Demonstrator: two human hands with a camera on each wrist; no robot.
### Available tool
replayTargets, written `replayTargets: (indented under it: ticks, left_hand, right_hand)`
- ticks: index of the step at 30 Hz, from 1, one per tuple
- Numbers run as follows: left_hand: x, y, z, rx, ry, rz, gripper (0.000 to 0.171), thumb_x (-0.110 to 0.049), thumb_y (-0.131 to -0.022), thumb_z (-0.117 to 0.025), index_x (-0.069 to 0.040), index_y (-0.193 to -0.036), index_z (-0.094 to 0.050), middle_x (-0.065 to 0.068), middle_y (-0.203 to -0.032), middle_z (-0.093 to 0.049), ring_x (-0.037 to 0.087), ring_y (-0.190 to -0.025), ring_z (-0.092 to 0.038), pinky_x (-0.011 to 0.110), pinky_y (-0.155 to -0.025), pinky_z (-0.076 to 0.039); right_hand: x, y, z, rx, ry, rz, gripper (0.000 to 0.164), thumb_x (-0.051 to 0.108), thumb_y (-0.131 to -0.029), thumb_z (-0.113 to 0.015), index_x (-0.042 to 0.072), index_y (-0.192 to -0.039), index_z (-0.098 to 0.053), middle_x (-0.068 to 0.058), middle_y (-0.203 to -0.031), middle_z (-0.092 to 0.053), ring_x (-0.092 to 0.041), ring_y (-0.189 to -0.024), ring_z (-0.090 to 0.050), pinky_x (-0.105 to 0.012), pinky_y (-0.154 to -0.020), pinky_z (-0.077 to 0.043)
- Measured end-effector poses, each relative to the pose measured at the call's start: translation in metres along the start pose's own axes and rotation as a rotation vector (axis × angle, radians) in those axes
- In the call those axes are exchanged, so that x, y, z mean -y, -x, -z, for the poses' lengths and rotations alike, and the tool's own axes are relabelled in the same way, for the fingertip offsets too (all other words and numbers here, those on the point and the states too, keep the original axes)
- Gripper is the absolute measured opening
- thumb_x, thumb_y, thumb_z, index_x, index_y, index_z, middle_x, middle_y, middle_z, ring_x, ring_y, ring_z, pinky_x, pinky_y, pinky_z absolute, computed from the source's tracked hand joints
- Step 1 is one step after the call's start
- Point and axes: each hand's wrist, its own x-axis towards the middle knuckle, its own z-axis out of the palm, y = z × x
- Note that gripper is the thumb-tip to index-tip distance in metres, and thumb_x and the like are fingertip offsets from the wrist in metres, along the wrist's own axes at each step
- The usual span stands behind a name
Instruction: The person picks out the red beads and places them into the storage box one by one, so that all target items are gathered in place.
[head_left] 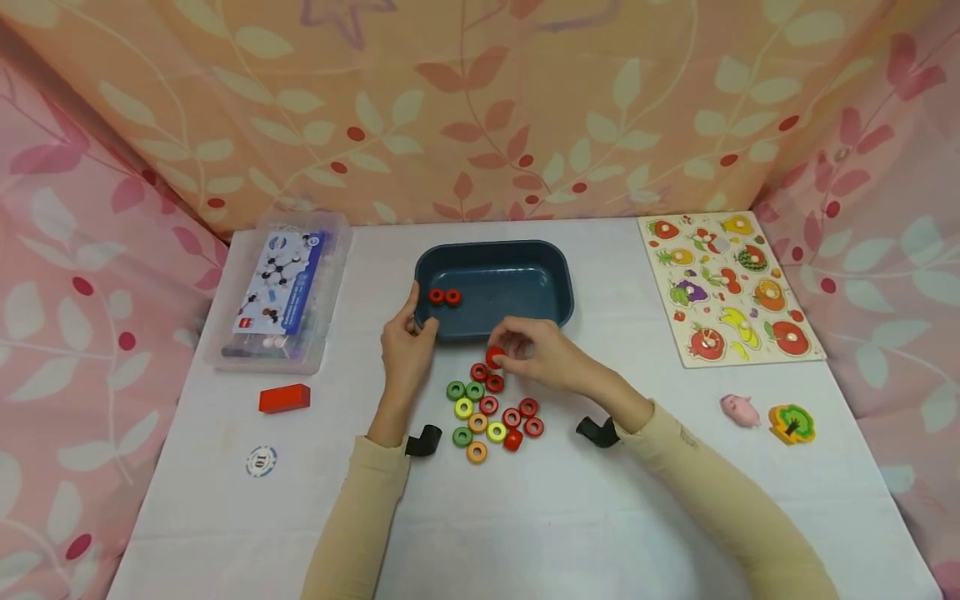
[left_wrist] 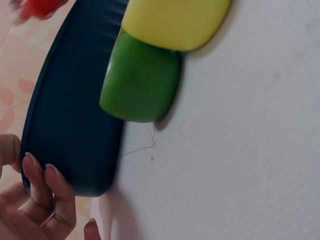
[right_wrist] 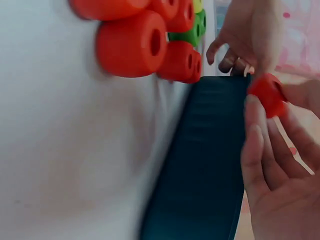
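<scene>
"Where's the red bead (head_left: pixel 495 357)?"
"By the near rim of the tray (head_left: pixel 510 292), pinched in the fingers of the right hand (head_left: pixel 543 354); those of the left hand (head_left: pixel 408 343) grip the tray's left end."
"Advice?"
"Probably pinch lightly, clearing the rim."

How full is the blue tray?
Almost empty: the tray has just two red beads near its left end, and the rest of its bottom shows bare.
</scene>
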Motion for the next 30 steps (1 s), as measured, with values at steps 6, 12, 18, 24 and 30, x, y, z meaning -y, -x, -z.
replayTargets:
  ticks: [6, 12, 18, 24, 30]
  left_hand:
    - [0.000, 0.000, 0.000, -0.008, -0.013, -0.002, 0.067, -0.010, -0.083, -0.063, -0.034, -0.145, -0.052, -0.005, -0.051, -0.033, 0.012, -0.045, -0.032, 0.025, -0.042, -0.019]
    - [-0.001, 0.001, 0.000, -0.006, -0.015, 0.005, 0.067, -0.010, -0.084, -0.063, -0.034, -0.145, -0.052, -0.005, -0.051, -0.033, 0.012, -0.046, -0.033, 0.024, -0.042, -0.018]
    - [-0.001, 0.000, 0.000, -0.016, -0.026, 0.012, 0.066, -0.011, -0.083, -0.063, -0.034, -0.145, -0.053, -0.006, -0.051, -0.034, 0.012, -0.046, -0.034, 0.025, -0.042, -0.018]
    - [-0.001, 0.000, -0.001, -0.011, -0.025, 0.022, 0.066, -0.011, -0.083, -0.063, -0.033, -0.145, -0.053, -0.005, -0.051, -0.034, 0.011, -0.046, -0.033, 0.025, -0.042, -0.018]
    - [0.000, 0.001, -0.001, -0.004, -0.031, 0.027, 0.067, -0.012, -0.083, -0.063, -0.036, -0.145, -0.052, -0.005, -0.051, -0.034, 0.012, -0.046, -0.033, 0.025, -0.042, -0.018]
  right_hand:
    - [-0.004, -0.021, 0.002, -0.110, -0.022, 0.050, 0.024, 0.011, -0.092, -0.070, 0.011, -0.116, -0.072, 0.001, -0.104, -0.070, -0.014, -0.083, -0.061, -0.031, -0.073, -0.052]
    - [-0.015, -0.046, 0.002, -0.180, -0.021, -0.097, 0.020, 0.013, -0.092, -0.071, 0.011, -0.111, -0.076, -0.002, -0.105, -0.072, -0.013, -0.082, -0.066, -0.029, -0.074, -0.054]
    - [-0.026, -0.071, 0.003, -0.178, 0.005, -0.278, 0.018, 0.015, -0.088, -0.076, 0.010, -0.105, -0.076, -0.003, -0.092, -0.073, -0.015, -0.078, -0.067, -0.031, -0.072, -0.053]
    - [-0.037, -0.086, -0.001, -0.129, 0.039, -0.420, 0.015, 0.015, -0.087, -0.076, 0.007, -0.101, -0.075, -0.006, -0.092, -0.073, -0.016, -0.083, -0.067, -0.031, -0.078, -0.051]
    - [-0.038, -0.094, -0.005, -0.129, 0.071, -0.423, 0.016, 0.011, -0.088, -0.075, 0.005, -0.102, -0.076, -0.008, -0.095, -0.074, -0.020, -0.088, -0.068, -0.036, -0.083, -0.052]
